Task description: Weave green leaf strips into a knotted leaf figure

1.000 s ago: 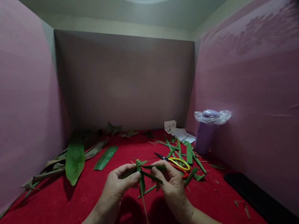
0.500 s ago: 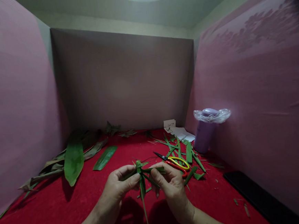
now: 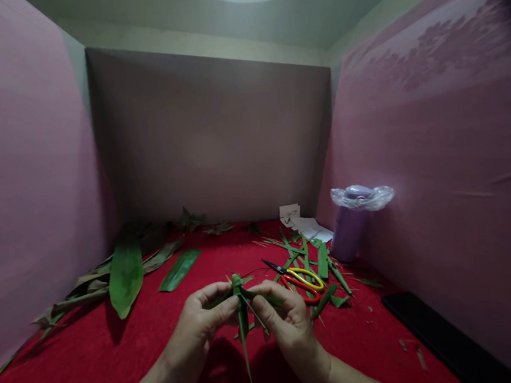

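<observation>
Between my two hands is a small figure woven from green leaf strips, with a knobbed top and a long thin strip hanging down. My left hand pinches its left side between thumb and fingers. On the other side, my right hand pinches a strip that sticks out to the right, thumb in front. Scissors with one yellow and one red handle loop lie just beyond my right hand, blades pointing left.
Cut leaf strips lie around the scissors. A purple bottle with plastic wrap stands at the right, near white papers. A black flat object lies at the right edge. Broad leaves and dry ones are piled left.
My right hand has shifted slightly left along the strip, its thumb nearer the figure's middle. My left hand keeps its place.
</observation>
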Demonstrator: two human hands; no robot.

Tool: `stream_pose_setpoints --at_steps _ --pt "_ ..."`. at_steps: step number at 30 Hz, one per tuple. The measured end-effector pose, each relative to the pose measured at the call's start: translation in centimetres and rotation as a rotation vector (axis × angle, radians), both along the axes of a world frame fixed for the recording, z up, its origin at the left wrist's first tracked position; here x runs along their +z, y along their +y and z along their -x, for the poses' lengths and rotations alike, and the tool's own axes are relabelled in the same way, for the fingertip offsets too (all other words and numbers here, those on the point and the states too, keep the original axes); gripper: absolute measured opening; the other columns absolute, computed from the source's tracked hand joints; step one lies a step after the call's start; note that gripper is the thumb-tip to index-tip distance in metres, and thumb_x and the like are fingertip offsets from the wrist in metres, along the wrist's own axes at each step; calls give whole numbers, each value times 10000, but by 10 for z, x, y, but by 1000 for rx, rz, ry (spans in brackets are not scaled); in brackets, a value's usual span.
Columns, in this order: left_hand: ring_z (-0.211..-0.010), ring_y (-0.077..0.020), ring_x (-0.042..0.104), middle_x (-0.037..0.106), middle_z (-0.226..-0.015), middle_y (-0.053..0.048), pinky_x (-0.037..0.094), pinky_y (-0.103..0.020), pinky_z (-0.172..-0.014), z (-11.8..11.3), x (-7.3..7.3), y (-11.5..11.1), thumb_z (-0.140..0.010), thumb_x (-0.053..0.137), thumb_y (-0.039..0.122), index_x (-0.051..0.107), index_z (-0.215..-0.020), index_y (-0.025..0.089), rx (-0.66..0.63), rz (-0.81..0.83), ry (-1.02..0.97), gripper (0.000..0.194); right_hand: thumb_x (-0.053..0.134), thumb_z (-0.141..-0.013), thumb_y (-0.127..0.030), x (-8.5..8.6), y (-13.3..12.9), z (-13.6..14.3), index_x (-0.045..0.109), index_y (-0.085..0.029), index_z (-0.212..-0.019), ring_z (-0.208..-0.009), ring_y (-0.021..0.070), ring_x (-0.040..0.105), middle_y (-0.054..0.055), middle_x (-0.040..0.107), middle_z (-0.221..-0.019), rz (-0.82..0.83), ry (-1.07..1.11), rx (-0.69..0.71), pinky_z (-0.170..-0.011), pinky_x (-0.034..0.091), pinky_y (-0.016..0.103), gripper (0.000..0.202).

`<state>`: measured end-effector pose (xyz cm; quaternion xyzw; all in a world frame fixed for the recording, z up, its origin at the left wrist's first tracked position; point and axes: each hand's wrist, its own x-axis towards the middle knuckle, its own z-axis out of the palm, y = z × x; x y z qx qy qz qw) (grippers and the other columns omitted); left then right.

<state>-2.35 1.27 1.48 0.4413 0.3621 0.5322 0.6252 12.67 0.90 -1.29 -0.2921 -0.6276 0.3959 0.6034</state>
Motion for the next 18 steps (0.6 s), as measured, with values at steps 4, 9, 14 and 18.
stream_pose_setpoints --at_steps 4,9,14,18 --pt "-688 -149 640 718 -733 -49 503 -222 -649 3 4 0 -674 739 177 731 -785 142 -36 46 -79 116 525 -852 -269 2 -1 -1 627 -191 -1013 -793 181 586 58 611 -879 -57 -41 54 -688 486 283 206" --pt "-694 -163 665 735 -750 -51 512 -229 -644 3 3 2 -662 752 173 728 -800 146 34 63 -98 142 661 -755 -248 -7 3 4 528 -219 -1152 -949 212 576 78 587 -1060 -2 -92 41 -741 500 296 420" --pt "-697 -172 656 733 -762 -41 512 -257 -651 -1 -5 3 -656 760 186 719 -796 158 67 -20 -15 148 695 -730 -340 -9 8 8 555 -192 -1013 -852 195 609 59 618 -939 103 86 61 -690 513 281 348" --pt "-684 -173 644 724 -748 -50 515 -273 -647 -3 -10 3 -650 765 185 714 -796 137 61 -17 6 162 695 -721 -393 -6 12 7 602 -167 -828 -633 133 573 -5 588 -697 215 191 2 -584 487 233 267"
